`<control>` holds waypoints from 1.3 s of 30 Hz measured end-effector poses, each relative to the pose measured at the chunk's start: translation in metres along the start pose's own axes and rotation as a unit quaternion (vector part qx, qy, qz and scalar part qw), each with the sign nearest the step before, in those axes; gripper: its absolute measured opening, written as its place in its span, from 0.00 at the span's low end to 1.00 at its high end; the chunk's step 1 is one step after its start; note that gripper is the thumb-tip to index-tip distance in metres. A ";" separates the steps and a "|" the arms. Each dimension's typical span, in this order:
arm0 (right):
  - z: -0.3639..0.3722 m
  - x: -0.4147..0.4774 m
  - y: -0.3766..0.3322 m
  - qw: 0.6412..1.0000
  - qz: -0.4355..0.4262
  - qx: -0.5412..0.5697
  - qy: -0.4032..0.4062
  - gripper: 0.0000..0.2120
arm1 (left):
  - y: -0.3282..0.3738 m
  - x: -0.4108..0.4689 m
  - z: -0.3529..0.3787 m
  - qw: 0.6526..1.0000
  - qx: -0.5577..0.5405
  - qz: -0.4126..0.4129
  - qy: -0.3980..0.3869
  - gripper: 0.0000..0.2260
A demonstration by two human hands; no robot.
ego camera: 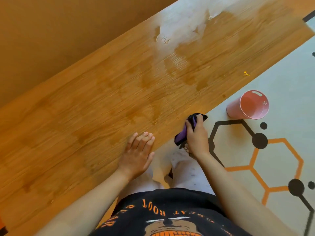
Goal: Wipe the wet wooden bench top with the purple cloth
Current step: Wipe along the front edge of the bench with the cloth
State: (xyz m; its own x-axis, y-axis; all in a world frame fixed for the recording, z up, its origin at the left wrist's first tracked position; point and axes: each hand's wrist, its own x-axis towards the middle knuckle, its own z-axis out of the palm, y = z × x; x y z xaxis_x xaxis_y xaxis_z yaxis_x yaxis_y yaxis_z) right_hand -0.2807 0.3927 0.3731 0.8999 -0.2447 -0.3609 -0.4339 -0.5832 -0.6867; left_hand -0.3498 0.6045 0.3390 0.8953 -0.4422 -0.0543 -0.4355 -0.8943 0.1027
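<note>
At the bench top's (102, 99) near edge, my right hand (196, 138) grips the bunched purple cloth (180, 136); my left hand (136, 155) lies flat on the wood, fingers straight. I cannot tell what the pink cup (247, 104) holds.

Setting: home room. Evidence: hexagon-print rug (276, 167) lower right, pink cup (248, 105) standing on it, wooden desk (102, 99), orange wall (51, 31) upper left.

We see the right hand (196, 138) gripping the bunched purple cloth (181, 135) at the wet wooden bench top's (95, 99) near edge, the left hand (137, 155) flat on it, a pink cup (248, 104) on the patterned floor (281, 150).
</note>
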 end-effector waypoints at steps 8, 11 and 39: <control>-0.117 0.144 0.036 0.997 0.033 -0.015 0.071 0.10 | 0.006 0.000 0.004 0.999 0.033 -0.005 0.026 0.22; -0.121 0.149 0.035 0.995 0.046 -0.016 0.085 0.11 | 0.006 0.001 0.005 0.998 0.046 -0.007 0.033 0.22; -0.094 0.105 0.024 0.997 0.060 0.002 0.052 0.07 | 0.067 0.143 -0.028 0.998 -0.008 0.010 0.057 0.25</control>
State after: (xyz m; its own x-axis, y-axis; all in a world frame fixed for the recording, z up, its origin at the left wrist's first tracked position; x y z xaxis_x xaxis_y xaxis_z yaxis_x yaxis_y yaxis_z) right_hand -0.1925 0.2800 0.3779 0.8410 -0.3919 -0.3730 -0.5386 -0.5417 -0.6453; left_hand -0.2490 0.4831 0.3659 0.8917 -0.4485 0.0616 -0.4527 -0.8837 0.1191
